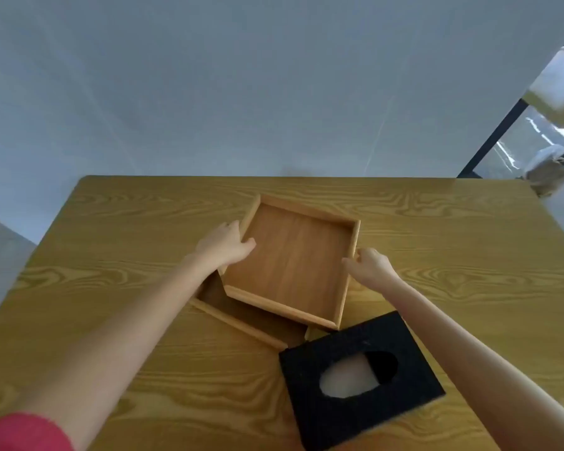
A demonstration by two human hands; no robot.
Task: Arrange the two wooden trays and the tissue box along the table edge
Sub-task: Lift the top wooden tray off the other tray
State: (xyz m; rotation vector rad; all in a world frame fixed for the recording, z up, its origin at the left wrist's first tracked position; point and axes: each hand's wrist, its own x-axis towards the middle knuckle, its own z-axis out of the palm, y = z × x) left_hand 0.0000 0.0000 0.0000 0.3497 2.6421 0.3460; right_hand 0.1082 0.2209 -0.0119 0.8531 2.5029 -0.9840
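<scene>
Against a pale wall, a grained wooden table (111, 288) is carrying everything. Upper wooden tray (290, 265) (square, raised rim) is lying skewed across the lower tray (238, 320). Black tissue box (358, 375), oval opening, is sitting near-right, touching the lower tray. Left hand (223, 244) is gripping the upper tray's left rim; right hand (370, 265) is pinching its right rim.

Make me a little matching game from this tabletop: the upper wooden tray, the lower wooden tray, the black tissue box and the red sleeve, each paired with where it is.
Things:
1. upper wooden tray
2. lower wooden tray
3. black tissue box
4. red sleeve

Places:
A. mostly covered, only one corner showing
B. held at both sides by the left hand and right hand
C. bottom left corner of the view
D. nearest on the table, to the right

Pairs: 1-B, 2-A, 3-D, 4-C
</scene>
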